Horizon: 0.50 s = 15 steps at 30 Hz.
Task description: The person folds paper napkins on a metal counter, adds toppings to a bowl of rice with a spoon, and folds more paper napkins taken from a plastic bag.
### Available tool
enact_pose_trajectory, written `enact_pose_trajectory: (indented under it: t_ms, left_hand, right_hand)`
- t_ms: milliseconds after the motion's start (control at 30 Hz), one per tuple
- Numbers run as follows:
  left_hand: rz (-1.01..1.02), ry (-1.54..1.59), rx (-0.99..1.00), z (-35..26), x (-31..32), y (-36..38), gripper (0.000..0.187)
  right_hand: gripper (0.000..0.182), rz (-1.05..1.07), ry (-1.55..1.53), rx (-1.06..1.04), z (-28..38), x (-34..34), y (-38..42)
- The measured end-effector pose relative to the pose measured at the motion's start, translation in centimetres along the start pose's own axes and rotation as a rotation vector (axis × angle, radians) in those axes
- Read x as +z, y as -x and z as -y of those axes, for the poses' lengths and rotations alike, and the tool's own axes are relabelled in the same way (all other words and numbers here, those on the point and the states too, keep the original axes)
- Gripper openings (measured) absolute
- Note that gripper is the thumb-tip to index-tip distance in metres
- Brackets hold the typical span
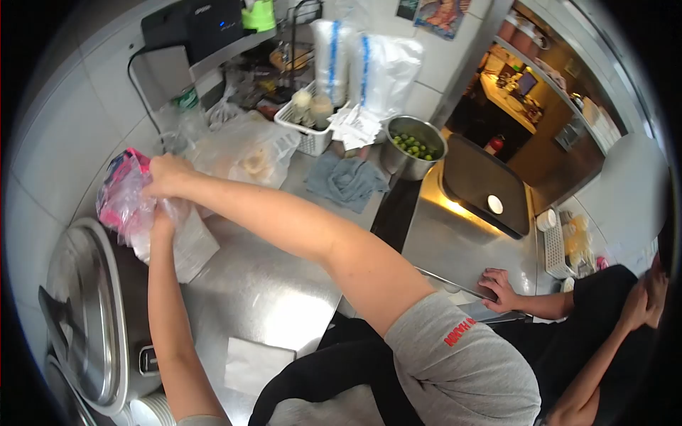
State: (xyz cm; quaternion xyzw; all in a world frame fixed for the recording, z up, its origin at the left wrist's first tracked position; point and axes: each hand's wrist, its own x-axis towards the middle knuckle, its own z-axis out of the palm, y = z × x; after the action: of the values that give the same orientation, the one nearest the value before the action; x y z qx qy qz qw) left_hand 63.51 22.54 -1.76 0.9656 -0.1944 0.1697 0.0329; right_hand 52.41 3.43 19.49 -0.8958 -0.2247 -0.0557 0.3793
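Note:
At the far left of the counter, both my arms reach to a crumpled clear plastic bag (131,206) with bright pink and dark blue showing in it. My right hand (170,176) is closed on the upper edge of this bag. Just below it, my left hand (165,211) is at the bag's side, its fingers hidden by plastic. A white, box-like pack (193,247) sits under and beside my left hand. Behind my right hand lies a larger clear bag (249,153) with something pale brown inside.
A large lidded steel pot (85,312) stands at left. Further back are a white basket (312,142) with bottles, a grey-blue cloth (348,182) and a pot of green fruit (415,148). A dark tray (486,184) lies at right. Another person's hand (499,290) rests on the counter edge.

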Motion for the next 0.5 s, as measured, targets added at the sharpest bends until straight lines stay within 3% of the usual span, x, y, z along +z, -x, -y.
enact_pose_trajectory:
  t_ms: [100,233,300,367,433,500]
  left_hand:
    - [-0.076,-0.134,0.04,2.9,5.0,0.1,0.044]
    - [0.051,0.014,-0.009,-4.1,-5.1,-0.9,0.044]
    - [0.105,0.026,-0.028,-6.6,-8.7,-1.3,0.044]
    - [0.165,0.01,-0.065,-8.1,-12.0,-1.6,0.045]
    - [0.255,-0.014,-0.114,-9.1,-16.0,-1.4,0.045]
    - [0.395,-0.032,-0.18,-10.1,-20.3,-0.1,0.045]
  right_hand:
    - [0.023,-0.131,-0.039,-0.012,0.1,1.2,-0.1]
    - [0.019,-0.35,-0.226,-0.288,-0.3,2.0,-1.5]
    - [0.025,-0.33,-0.14,-0.437,-0.5,1.7,-1.7]
    - [0.036,0.026,-0.307,-0.325,0.6,-1.8,0.4]
    - [0.046,0.165,-0.524,-0.208,0.2,-4.7,1.9]
    - [0.043,0.106,-0.534,-0.225,-0.8,-7.4,3.3]
